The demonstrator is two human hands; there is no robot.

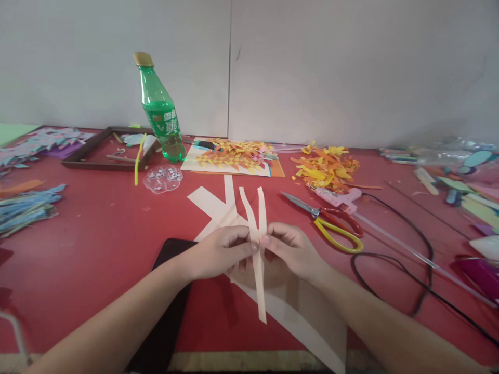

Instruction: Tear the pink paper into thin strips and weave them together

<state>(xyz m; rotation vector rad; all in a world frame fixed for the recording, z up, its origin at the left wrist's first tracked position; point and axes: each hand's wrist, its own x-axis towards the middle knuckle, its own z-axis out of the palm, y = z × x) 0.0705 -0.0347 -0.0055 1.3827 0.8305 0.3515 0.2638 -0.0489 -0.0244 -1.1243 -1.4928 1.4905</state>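
Note:
Between my two hands is a pair of narrow cream paper strips (260,291), overlapping in the middle and spreading apart at the top. My left hand (218,249) pinches them from the left with thumb and fingers. From the other side, my right hand (292,246) pinches them at about the same height. Beneath lie wider cream paper pieces (210,205) crossing one another, and a larger pale sheet (296,311) partly hidden by my right arm. A black phone-like slab (163,306) rests under my left forearm.
Right of my hands are scissors (337,236) with red and yellow handles and a pink glue gun (339,197) with a black cord. A green bottle (161,114) stands behind, by a brown frame (101,167). Orange-yellow paper scraps (325,166) and blue strips (29,208) lie on the red table.

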